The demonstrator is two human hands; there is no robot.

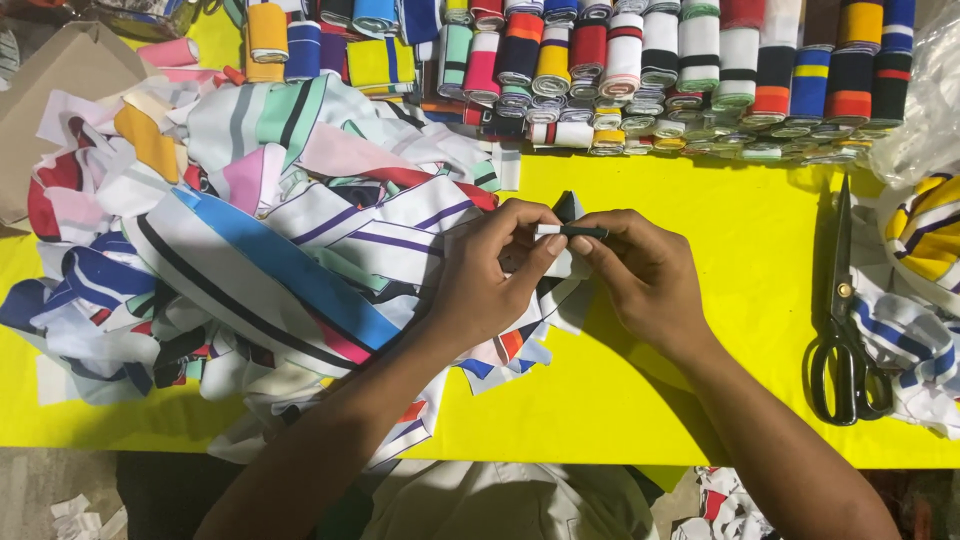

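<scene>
I see the strip lying crosswise just right of the pile, left hand and right hand each pinching one end, equally near.

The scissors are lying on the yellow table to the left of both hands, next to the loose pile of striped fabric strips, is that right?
Not quite. In the head view the scissors lie on the yellow table to the right of both hands, beside a smaller striped bundle. The loose pile of striped fabric strips is on the left.

Table: bright yellow top, evenly lit.
Floor: grey, scattered with fabric scraps.
Left edge: brown cardboard.
</scene>
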